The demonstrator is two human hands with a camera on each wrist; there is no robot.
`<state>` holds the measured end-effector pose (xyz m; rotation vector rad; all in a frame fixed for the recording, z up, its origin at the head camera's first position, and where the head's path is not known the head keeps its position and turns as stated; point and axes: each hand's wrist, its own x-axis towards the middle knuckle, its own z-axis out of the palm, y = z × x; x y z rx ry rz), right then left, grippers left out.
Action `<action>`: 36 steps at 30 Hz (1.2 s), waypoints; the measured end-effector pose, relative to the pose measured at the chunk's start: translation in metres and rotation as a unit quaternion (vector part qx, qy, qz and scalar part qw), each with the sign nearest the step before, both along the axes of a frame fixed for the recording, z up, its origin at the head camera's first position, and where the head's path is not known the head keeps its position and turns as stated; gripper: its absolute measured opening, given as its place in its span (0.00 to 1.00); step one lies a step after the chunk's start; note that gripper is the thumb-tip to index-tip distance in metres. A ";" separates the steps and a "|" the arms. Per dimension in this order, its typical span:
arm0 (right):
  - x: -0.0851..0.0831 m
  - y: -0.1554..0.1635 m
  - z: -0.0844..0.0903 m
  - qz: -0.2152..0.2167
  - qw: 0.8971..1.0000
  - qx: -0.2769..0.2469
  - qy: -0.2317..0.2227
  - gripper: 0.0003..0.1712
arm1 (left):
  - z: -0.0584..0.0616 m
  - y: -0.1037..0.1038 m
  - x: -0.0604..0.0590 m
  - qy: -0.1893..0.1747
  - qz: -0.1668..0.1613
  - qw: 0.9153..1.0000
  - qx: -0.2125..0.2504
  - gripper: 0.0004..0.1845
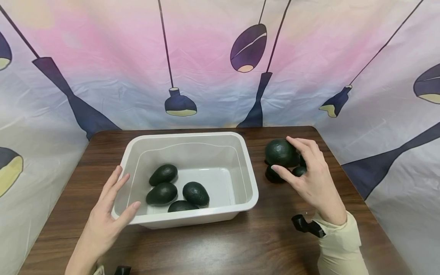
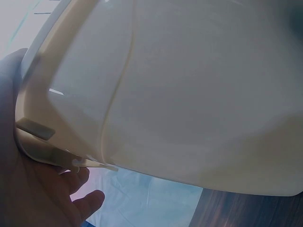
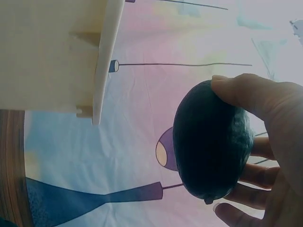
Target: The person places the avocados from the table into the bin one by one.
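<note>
Avocado (image 1: 280,152) lifted, bin (image 1: 247,168) steadied.
Right hand (image 1: 314,177) fingers clamped round avocado; left hand (image 1: 110,214) fingers straight against bin's near-left corner.

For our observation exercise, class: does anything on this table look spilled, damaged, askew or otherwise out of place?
Nothing stands out. The white tub sits flat on the wooden table with four avocados inside, unspilled. The left hand rests on its rim. The right hand holds one intact avocado above a few more avocados on the table.

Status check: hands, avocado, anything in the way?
Right hand grips avocado, lifted off the pile. Left hand open on bin rim. Path to bin unobstructed.
</note>
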<state>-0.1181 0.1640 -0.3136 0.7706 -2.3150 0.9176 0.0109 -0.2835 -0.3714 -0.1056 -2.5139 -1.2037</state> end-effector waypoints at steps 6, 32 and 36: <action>0.001 -0.007 0.000 0.022 1.000 -0.008 0.008 0.44 | -0.001 0.000 0.000 0.003 0.002 1.000 0.000 0.40; 0.007 -0.031 0.002 0.073 0.997 -0.005 -0.005 0.44 | -0.002 0.000 0.001 0.005 0.002 1.000 0.001 0.40; 0.007 -0.034 0.001 0.079 0.997 -0.008 0.000 0.41 | -0.002 -0.001 0.001 0.003 0.001 1.000 0.003 0.40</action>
